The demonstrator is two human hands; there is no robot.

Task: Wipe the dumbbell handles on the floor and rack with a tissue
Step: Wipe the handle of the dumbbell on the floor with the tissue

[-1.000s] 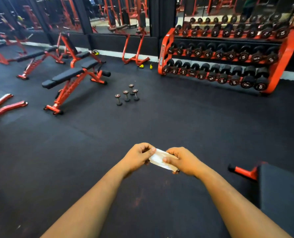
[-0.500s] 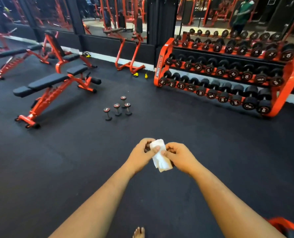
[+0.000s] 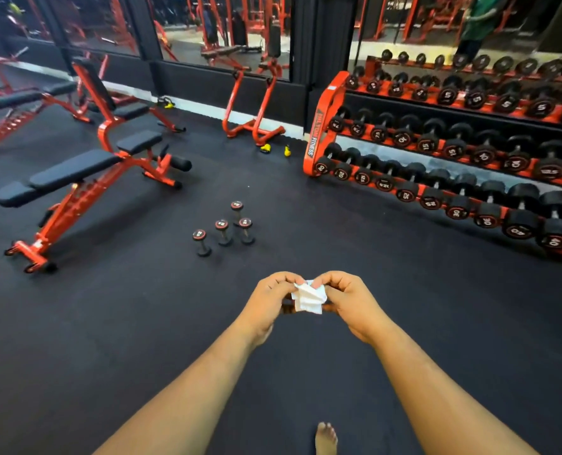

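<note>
crumpled white tissue (image 3: 308, 296), both hands' fingers (image 3: 281, 280) pinching

rack (image 3: 322, 133) cut off at right edge; tissue (image 3: 309, 298) edges hidden behind fingers (image 3: 283, 284).

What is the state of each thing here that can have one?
White crumpled tissue: pinched between both hands.
Left hand: fingers curled, gripping tissue.
Right hand: fingers curled, gripping tissue.
Four small black dumbbells: standing on end on floor.
Red dumbbell rack: loaded.
Nearest black-padded red bench: unoccupied.
</note>
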